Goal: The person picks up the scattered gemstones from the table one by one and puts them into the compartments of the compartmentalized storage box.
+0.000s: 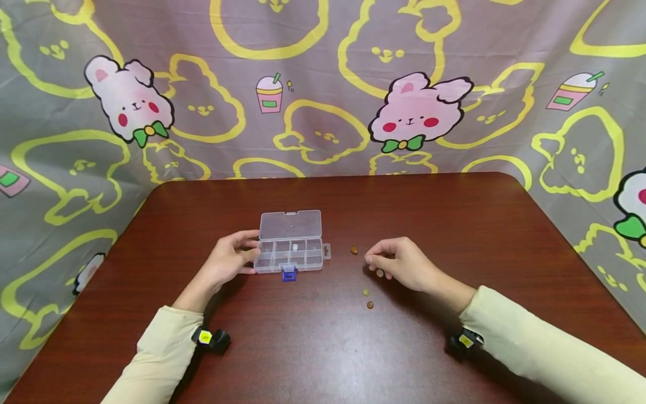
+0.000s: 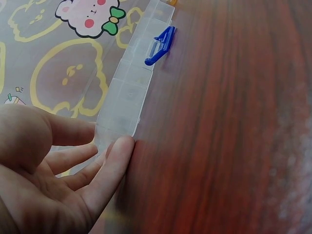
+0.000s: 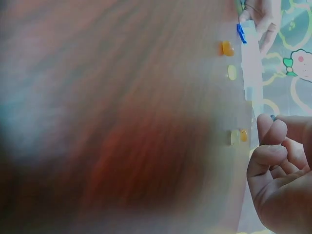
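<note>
A clear plastic compartment box (image 1: pixel 289 269) lies on the table with its lid (image 1: pixel 290 225) raised at the back and a blue latch (image 1: pixel 289 275) at the front. A whitish stone (image 1: pixel 295 247) sits in a back-row compartment. My left hand (image 1: pixel 229 258) grips the left end of the box between thumb and fingers. To the right of the box, my right hand (image 1: pixel 406 264) pinches a small dark stone (image 3: pixel 273 117), mostly hidden by the fingertips. Around that hand lie an amber stone (image 1: pixel 354 250), a pale stone (image 1: pixel 380 273), a yellow-green stone (image 1: pixel 366 293) and a brown stone (image 1: pixel 370 304).
The dark red-brown wooden table (image 1: pixel 303 359) reaches back to a patterned cloth (image 1: pixel 323 84) hanging behind and at the sides. A clear hanging tab (image 1: pixel 327 251) sticks out from the box's right end. Each wrist wears a black camera strap.
</note>
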`<state>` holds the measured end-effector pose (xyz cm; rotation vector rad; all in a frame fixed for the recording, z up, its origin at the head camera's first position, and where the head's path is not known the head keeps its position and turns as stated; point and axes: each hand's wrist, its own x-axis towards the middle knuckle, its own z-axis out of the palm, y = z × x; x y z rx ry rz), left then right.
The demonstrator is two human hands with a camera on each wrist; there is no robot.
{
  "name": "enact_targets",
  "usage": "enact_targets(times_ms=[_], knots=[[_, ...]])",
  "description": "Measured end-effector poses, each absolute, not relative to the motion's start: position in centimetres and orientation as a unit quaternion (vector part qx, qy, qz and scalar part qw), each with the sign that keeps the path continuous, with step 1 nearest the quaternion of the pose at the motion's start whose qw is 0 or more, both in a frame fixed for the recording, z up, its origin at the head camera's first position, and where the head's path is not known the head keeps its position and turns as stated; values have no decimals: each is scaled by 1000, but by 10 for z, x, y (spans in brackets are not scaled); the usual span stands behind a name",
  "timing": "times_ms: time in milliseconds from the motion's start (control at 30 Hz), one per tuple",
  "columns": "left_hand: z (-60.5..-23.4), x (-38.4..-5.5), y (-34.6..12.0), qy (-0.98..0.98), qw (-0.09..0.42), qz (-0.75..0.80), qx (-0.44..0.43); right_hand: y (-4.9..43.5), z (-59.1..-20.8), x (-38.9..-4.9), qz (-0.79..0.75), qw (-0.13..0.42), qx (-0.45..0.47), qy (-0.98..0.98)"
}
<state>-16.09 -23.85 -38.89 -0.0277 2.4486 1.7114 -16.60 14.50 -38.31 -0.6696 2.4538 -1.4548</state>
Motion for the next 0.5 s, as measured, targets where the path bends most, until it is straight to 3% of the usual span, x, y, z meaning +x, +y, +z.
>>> enact_targets(times_ms=[500], knots=[[-388, -161, -237, 821, 74, 566, -13, 117, -386, -188, -499, 106, -190, 839]])
